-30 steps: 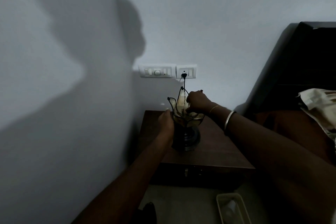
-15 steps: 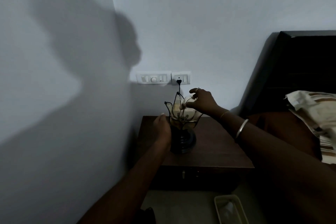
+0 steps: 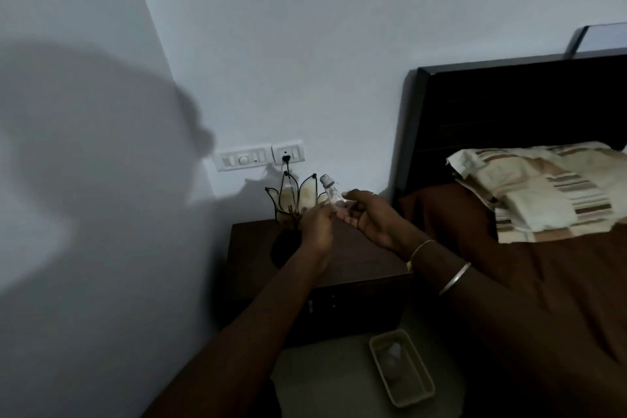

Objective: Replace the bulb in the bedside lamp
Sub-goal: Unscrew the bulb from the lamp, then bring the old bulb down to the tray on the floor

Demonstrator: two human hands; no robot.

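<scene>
The bedside lamp (image 3: 291,197) has a petal-shaped glass shade on a dark base and stands at the back left of the dark wooden nightstand (image 3: 359,265). A clear bulb (image 3: 328,187) is out of the lamp, just right of the shade, with its metal cap pointing up. My right hand (image 3: 368,215) is palm up with thumb and fingers on the bulb's glass. My left hand (image 3: 315,229) reaches in from the left and its fingertips pinch the bulb's lower part. The socket inside the shade is hidden.
The lamp's black cord runs up to a plug in the white wall switch plate (image 3: 259,156). A pale tray (image 3: 402,368) with small items lies on the floor in front of the nightstand. The bed with a striped pillow (image 3: 539,188) and dark headboard (image 3: 509,112) is on the right.
My right hand has lifted the bulb out of the shade and moved it right. My left hand has left the lamp and come to the bulb. The camera has swung right.
</scene>
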